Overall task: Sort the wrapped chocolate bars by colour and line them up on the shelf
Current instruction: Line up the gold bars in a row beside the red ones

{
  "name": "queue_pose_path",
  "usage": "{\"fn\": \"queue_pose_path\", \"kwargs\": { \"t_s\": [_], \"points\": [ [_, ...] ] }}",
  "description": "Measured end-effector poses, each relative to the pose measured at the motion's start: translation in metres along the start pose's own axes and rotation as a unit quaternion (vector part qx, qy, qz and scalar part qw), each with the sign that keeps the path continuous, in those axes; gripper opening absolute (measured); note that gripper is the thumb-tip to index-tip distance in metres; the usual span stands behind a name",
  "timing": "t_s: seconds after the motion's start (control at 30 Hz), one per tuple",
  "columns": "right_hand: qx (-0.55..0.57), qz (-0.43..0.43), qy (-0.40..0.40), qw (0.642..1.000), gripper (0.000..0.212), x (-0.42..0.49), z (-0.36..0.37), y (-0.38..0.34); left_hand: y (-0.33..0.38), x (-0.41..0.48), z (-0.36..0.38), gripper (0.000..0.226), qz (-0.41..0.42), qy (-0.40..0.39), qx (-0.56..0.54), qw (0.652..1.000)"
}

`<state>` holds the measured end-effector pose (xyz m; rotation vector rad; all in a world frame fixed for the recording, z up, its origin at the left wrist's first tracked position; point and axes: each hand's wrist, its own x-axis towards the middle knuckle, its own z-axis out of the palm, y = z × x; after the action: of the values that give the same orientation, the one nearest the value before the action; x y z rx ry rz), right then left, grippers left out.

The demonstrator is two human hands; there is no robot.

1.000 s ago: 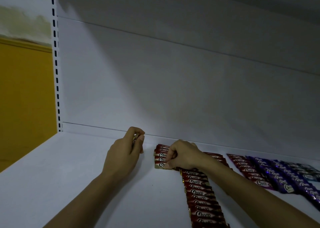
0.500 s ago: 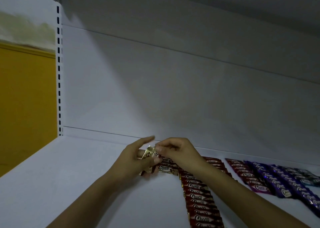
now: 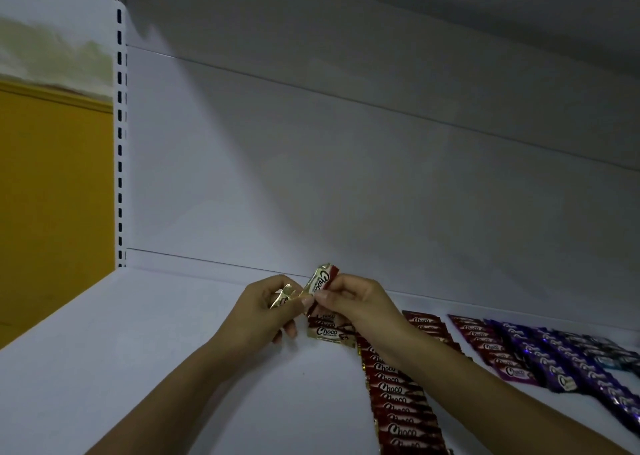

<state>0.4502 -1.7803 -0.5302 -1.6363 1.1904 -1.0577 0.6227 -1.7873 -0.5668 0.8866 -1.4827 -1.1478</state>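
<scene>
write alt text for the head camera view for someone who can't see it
A person's right hand pinches a gold-and-red Choco bar while the left hand holds a gold-wrapped bar, both above a white shelf. To the right, red bars, magenta bars and purple bars lie in overlapping rows.

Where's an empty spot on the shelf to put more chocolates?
The shelf is bare from the left hand to the slotted upright, and in a strip along the back panel. Right of the red bars, magenta bars and purple bars crowd it.
</scene>
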Motion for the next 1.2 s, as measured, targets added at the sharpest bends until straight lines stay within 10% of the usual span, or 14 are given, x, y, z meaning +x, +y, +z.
{"fn": "queue_pose_path", "kwargs": {
  "t_s": [0.13,0.3,1.2],
  "points": [
    [-0.043,0.000,0.063,0.997,0.007,0.007,-0.007,0.000,-0.002,0.000,0.003,0.031,-0.078,0.013,-0.012,0.997],
    [-0.301,-0.017,-0.041,0.953,0.016,0.011,-0.026,0.012,-0.004,0.003,-0.002,0.033,-0.077,0.076,0.001,0.994],
    [-0.504,-0.110,-0.044,0.856,0.007,0.005,-0.024,0.030,-0.014,0.007,-0.006,0.016,-0.023,0.128,-0.013,0.991]
  ]
}}
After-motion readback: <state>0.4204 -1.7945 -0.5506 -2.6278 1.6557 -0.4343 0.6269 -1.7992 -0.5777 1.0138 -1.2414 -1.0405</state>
